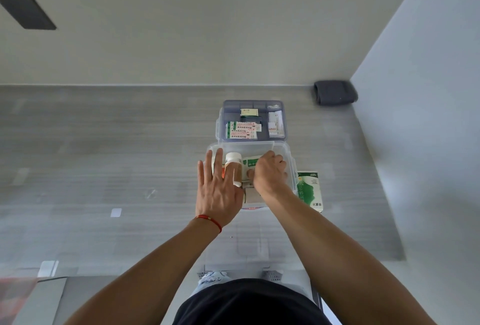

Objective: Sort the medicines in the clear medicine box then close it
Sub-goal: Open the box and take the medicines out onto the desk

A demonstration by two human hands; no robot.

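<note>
Both hands over clear medicine box point(293, 168) on worktop point(104, 155), left hand point(217, 189) flat, fingers spread beside white-capped bottle point(233, 166), right hand point(268, 172) clenched on green-white carton point(250, 161), divider tray point(250, 122) behind.

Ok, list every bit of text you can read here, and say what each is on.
"华素片": small print at the near end of the green and white box beside the clear medicine box; its large green lettering is too blurred.
Green carton by the right hand: characters partly covered, unreadable.
Plaster packets in the grey tray: red print, too small.
Small box behind them: blurred.
</note>
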